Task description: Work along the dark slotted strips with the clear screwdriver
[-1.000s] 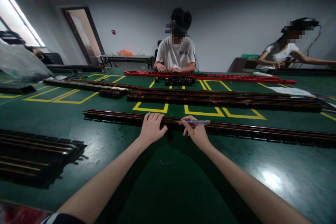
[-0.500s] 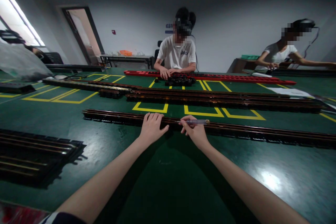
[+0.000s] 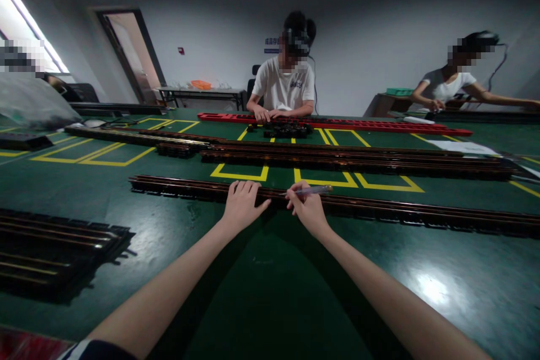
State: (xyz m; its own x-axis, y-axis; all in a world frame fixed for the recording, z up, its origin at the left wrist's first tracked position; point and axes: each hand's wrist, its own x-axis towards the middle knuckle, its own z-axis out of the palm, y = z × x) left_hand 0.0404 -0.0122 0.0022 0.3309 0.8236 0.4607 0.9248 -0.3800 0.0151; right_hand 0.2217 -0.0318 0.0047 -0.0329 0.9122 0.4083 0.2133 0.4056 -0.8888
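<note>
In the head view, the left hand (image 3: 243, 203) lies palm down over the long dark slotted strip (image 3: 405, 208), its four fingers close together across the strip and the thumb stretched out wide to the right. The right hand (image 3: 309, 211), just to its right, pinches a clear-barrelled pen (image 3: 318, 189) between thumb and fingers. The pen's tip points left over the strip; whether it touches cannot be told. The strip runs across the near half of the green tabletop (image 3: 261, 298), from left of the hands to the right edge of the view, with thin coppery lines along its length.

At near left lies a stack of similar dark strips (image 3: 37, 253). Farther off, beyond the hands, a bundle of dark strips (image 3: 358, 158) crosses yellow floor-plan-like tape markings (image 3: 327, 179). Beyond it, a co-worker in a white T-shirt (image 3: 283, 87) has both hands at a red slotted rail (image 3: 379, 125), behind a heap of small black parts (image 3: 287, 130). A white sheet of paper (image 3: 462, 148) lies at far right.
</note>
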